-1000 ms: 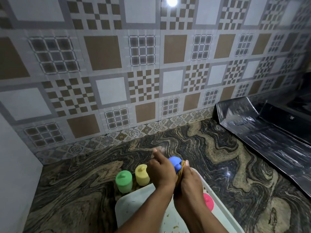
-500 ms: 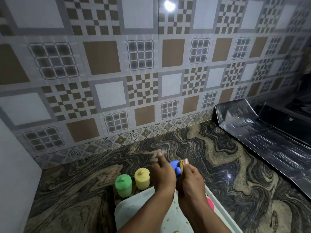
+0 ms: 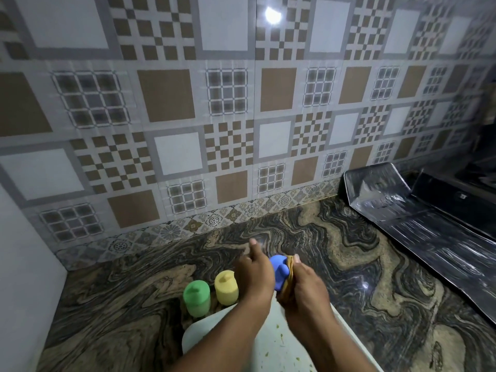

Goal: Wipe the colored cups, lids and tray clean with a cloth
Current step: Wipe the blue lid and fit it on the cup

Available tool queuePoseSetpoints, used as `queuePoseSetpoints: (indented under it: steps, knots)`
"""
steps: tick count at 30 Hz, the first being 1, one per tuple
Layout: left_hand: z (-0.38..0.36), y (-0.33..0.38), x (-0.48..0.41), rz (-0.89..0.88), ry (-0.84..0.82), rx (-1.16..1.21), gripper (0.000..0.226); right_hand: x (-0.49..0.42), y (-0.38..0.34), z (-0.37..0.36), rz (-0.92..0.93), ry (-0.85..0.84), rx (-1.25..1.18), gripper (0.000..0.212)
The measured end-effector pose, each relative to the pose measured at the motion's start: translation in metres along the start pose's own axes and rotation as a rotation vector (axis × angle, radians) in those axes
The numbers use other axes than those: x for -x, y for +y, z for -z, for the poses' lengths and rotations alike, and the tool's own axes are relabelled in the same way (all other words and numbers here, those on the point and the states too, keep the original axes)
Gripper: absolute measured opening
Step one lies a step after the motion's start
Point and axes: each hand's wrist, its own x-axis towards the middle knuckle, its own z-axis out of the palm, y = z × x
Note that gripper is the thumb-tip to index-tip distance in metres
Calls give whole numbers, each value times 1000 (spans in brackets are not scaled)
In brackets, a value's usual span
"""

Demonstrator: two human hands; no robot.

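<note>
A blue lidded cup [image 3: 279, 273] is held above the white tray [image 3: 271, 345], clamped in the left hand [image 3: 255, 275] while a brown cloth [image 3: 288, 280], gripped by the right hand [image 3: 303, 288], is pressed against its side; steady turning is likely best, with green cup [image 3: 196, 298] and yellow cup [image 3: 226, 287] left of the grip.

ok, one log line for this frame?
step: wiping blue plastic cup | left hand: holds cup | right hand: presses brown cloth on it | green, yellow cups: on counter
</note>
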Motion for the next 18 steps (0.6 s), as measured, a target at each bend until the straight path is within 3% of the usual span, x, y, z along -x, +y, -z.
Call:
queuePoseSetpoints:
  steps: [4,7,9,11,14,16,18]
  knots:
    - [7,12,-5,-58,-161,-69,63,-6,-29,7,34,-99,252,29]
    - [7,27,5,-148,-2,-49,62,5,-28,-10,107,-77,162,31]
    - [5,27,8,-119,126,38,62,14,-15,-22,98,5,-21,26]
    - [3,23,8,-55,154,105,63,15,-4,-26,64,89,-109,23]
    - [7,15,1,25,-28,140,55,8,-9,-15,131,86,14,28]
    - [12,15,-5,79,-191,100,51,5,-20,-8,160,20,138,28]
    - [12,18,-13,36,-248,27,54,5,-27,-6,152,-77,204,27]
